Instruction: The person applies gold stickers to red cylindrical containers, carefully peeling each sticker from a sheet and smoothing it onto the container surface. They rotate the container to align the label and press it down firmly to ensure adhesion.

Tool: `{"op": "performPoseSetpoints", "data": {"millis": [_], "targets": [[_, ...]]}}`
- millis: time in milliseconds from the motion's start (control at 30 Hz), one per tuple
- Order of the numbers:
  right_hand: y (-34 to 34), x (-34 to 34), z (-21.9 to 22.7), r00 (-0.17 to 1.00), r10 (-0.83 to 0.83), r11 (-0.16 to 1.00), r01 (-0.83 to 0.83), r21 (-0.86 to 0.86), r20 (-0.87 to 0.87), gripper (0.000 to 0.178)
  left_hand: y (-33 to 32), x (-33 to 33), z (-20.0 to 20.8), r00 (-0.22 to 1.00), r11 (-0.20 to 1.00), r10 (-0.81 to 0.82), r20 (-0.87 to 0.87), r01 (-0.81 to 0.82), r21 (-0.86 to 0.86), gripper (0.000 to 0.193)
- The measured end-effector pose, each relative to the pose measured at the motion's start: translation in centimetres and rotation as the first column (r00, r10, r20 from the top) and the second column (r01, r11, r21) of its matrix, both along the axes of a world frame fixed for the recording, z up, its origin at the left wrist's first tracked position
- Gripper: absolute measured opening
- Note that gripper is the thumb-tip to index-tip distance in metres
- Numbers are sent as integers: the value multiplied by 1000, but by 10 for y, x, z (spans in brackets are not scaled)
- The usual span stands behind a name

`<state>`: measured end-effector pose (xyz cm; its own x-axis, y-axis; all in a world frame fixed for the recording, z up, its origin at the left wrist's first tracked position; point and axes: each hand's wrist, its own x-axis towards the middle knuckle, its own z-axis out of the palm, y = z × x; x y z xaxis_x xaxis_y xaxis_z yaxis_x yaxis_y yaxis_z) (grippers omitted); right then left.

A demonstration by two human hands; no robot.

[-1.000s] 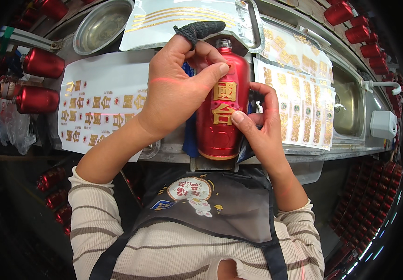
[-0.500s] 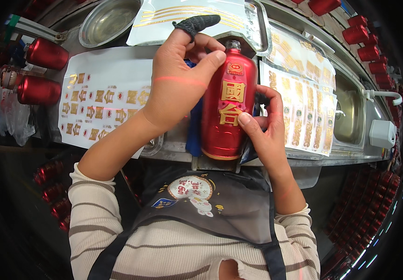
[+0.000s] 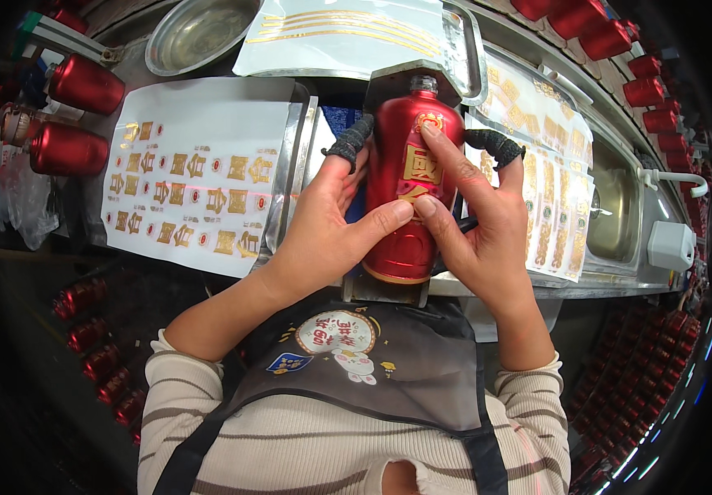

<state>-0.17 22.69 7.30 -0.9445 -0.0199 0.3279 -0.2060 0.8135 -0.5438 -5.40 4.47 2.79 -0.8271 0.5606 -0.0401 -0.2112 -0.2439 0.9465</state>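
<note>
A glossy red bottle point(image 3: 399, 252) with a clear neck and raised gold decals leans, neck away from me, on a metal stand point(image 3: 438, 74) between my hands. My left hand point(image 3: 310, 223) is closed round its left side, the thumb pressed on the lower gold character. From the right, my right hand point(image 3: 492, 219) grips it, index fingertip on the small round emblem and thumb on the lower character. Dark knitted finger covers show on a finger of each hand. The lower character is largely hidden by my thumbs.
To the left lies a white sheet of gold decals point(image 3: 186, 107) on a metal tray. More decal sheets point(image 3: 550, 219) lie at right by a sink point(image 3: 617, 198). Behind are a metal bowl point(image 3: 199, 37) and a gold-striped sheet point(image 3: 335, 54). Red bottles point(image 3: 71, 153) stand around the edges.
My left hand has come down from beside the bottle's neck to its lower left side. My right index finger has moved up onto the round emblem.
</note>
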Motion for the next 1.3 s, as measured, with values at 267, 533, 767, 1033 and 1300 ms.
{"op": "performPoseSetpoints", "data": {"millis": [267, 533, 767, 1033, 1300], "targets": [[-2, -4, -5, 999, -23, 1000, 23, -10, -46, 55, 1, -1, -3, 999, 1000, 17, -27, -17, -8, 79], [-3, -1, -4, 1000, -27, 1000, 27, -11, 11, 56, 0, -2, 0, 1000, 999, -7, -4, 7, -35, 84], [-2, 0, -4, 1000, -4, 1000, 4, -15, 19, 58, -3, -2, -4, 1000, 1000, 11, -29, -12, -10, 88], [2, 9, -17, 957, -96, 726, 255, -638, 273, 66, 5, -1, 4, 999, 999, 44, -12, -44, -13, 77], [1, 11, -19, 948, -60, 736, 253, -628, 312, 71, 1, -1, 0, 999, 996, 31, -19, -32, -79, 63]]}}
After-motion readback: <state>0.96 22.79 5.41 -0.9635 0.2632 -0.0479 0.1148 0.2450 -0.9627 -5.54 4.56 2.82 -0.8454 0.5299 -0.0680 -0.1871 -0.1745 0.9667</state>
